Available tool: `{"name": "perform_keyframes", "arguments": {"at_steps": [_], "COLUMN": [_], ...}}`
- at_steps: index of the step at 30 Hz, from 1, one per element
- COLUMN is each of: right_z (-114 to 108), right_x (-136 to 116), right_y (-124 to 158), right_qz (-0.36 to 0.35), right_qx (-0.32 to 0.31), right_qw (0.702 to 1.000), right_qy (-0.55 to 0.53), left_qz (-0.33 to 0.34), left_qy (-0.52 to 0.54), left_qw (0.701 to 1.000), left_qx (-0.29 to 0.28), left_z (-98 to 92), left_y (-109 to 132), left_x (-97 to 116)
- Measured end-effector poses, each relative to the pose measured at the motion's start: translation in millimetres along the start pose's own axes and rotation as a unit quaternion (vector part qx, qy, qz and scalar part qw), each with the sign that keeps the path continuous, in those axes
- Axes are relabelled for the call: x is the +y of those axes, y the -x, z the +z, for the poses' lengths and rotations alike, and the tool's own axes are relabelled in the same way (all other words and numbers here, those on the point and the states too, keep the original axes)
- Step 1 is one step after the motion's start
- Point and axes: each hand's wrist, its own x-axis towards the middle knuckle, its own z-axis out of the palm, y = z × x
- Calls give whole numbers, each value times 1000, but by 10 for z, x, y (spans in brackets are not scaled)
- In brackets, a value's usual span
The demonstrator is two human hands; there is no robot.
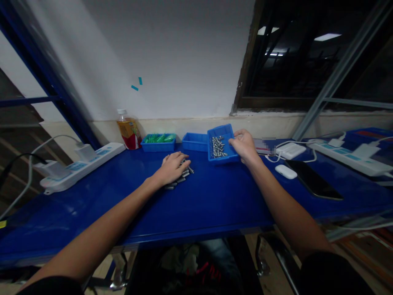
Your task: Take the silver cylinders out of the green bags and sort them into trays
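Note:
My left hand (171,168) lies palm down on a row of small grey metal pieces (181,177) in the middle of the blue table (215,200). My right hand (244,145) grips the right edge of a small blue tray (221,144), which is tilted toward me. Inside that tray lies a pile of small silver metal parts (217,146). The tray sits just right of my left hand, and the two hands are apart.
Against the wall stand a blue tray of green parts (159,141), another blue tray (194,141) and a drink bottle (128,130). White power strips lie at far left (76,166) and far right (350,156). A black phone (313,179) and a white case (286,171) lie at right.

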Motion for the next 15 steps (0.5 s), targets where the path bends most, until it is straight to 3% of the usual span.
{"name": "perform_keyframes", "arguments": {"at_steps": [5,9,15], "right_z": [79,283,664], "right_x": [-257,-447,-562], "right_y": [140,178,215], "right_qz": [-88,-151,-166], "right_qx": [2,2,-21], "right_qw": [996,988,985], "right_qy": [-2,29,46], "left_qz": [-14,-19,-16], "left_qy": [3,3,-6], "left_qw": [1000,1000,999], "left_qx": [-4,-23,-38], "left_z": [-37,-49,-28], "left_y": [-30,-55,-44], "left_x": [-180,-414,-528]}}
